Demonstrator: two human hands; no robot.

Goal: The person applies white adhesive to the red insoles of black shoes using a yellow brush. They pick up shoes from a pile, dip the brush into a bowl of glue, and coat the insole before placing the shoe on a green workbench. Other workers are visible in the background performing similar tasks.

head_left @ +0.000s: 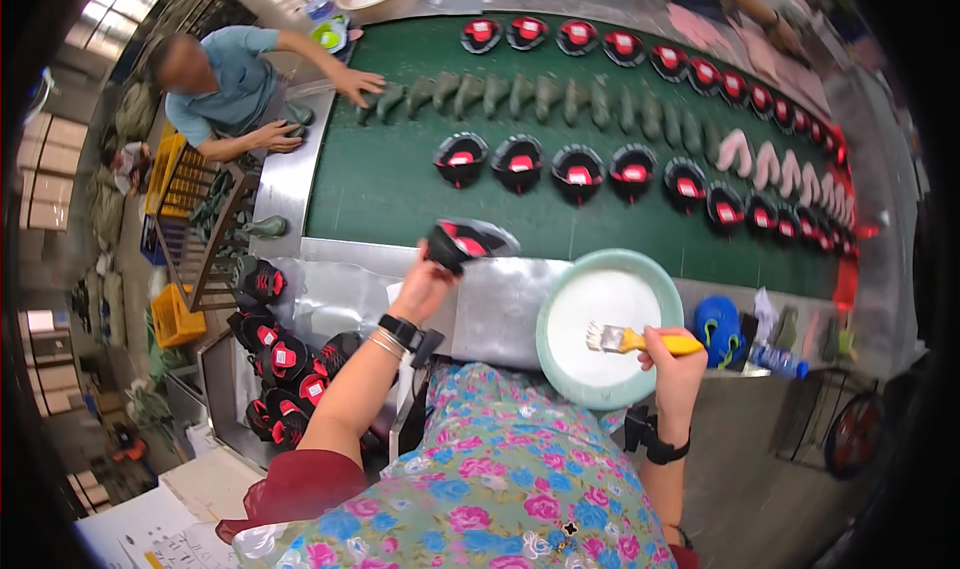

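My left hand (428,283) grips a black and red shoe upper (478,239) by one end, holding it over the near edge of the green belt; the upper is slightly blurred. In my right hand (674,361) is a flat paintbrush (628,340) with a yellow handle. Its bristles, coated white, are above a pale green basin (548,329) containing white liquid (600,294). From this view I cannot tell whether the bristle tips touch the liquid. The basin stands at the belt's near side, in front of me.
Rows of shoe uppers (580,169), dark green shoe lasts (548,99) and pale insoles (735,152) line the green belt (380,189). A co-worker's hand (356,84) touches a last at far left. More uppers (285,359) pile up left. A blue shoe (716,327) and bottle (778,361) sit right.
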